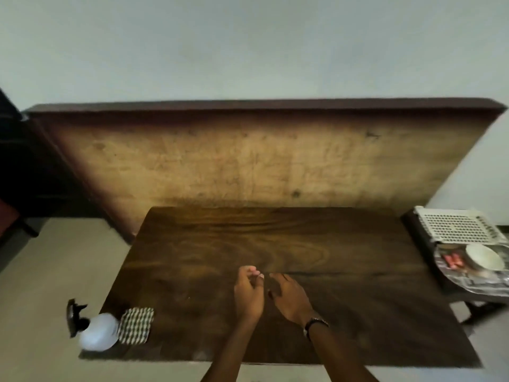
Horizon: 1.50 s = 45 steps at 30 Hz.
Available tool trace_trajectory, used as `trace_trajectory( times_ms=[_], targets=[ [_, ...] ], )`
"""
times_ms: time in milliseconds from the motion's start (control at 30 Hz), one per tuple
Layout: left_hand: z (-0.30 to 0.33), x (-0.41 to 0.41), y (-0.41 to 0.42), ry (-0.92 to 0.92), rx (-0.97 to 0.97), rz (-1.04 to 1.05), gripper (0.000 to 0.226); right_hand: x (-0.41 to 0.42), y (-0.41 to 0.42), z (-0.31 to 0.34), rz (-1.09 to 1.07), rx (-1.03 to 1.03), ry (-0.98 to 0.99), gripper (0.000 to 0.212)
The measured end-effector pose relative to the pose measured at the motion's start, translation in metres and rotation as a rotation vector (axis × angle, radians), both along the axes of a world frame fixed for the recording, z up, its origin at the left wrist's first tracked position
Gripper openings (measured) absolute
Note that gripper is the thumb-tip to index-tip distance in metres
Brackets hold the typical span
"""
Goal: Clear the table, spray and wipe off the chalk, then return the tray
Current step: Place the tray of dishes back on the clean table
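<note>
left hand [248, 295] loosely curled, empty | right hand [289, 299] spread, empty | tray [468, 282] looked thin, loaded (bowl could slide) – grip both rims

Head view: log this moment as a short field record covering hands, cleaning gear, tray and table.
left hand: over the table's middle, fingers loosely curled, holding nothing
right hand: beside the left, fingers relaxed, watch on the wrist
spray bottle: at the table's near left corner
checked cloth: folded, right beside the bottle
tray: off the table, on a low stand to the right, carrying a white bowl
white basket: behind the tray
table: dark wood; chalk marks cannot be made out
</note>
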<state>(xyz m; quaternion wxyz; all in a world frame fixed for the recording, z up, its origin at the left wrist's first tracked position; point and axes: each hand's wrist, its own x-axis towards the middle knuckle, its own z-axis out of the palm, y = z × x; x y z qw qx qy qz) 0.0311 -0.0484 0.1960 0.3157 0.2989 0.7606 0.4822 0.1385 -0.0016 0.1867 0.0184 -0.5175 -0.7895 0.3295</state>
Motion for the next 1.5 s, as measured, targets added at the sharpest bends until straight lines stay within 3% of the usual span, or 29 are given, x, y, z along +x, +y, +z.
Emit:
trace_trajectory(
  times_ms=[600, 933, 1100, 1267, 1500],
  targets=[
    [0.022, 0.191, 0.136, -0.122, -0.108, -0.535, 0.014, 0.229, 0.116, 0.048, -0.436, -0.098, -0.038, 0.035],
    [0.012, 0.296, 0.194, -0.178, -0.184, -0.704, 0.019, 0.367, 0.167, 0.026, -0.605, -0.061, -0.058, 0.031],
    [-0.007, 0.370, 0.237, -0.159, -0.228, -0.678, 0.022, 0.458, 0.215, 0.008, -0.670, 0.022, -0.104, 0.033],
    [-0.026, 0.447, 0.278, -0.155, -0.325, -0.521, 0.019, 0.561, 0.265, -0.012, -0.765, 0.080, -0.135, 0.033],
    [-0.068, 0.524, 0.342, -0.110, -0.438, -0.325, 0.013, 0.698, 0.333, -0.057, -0.891, -0.016, -0.134, 0.039]
  ],
)
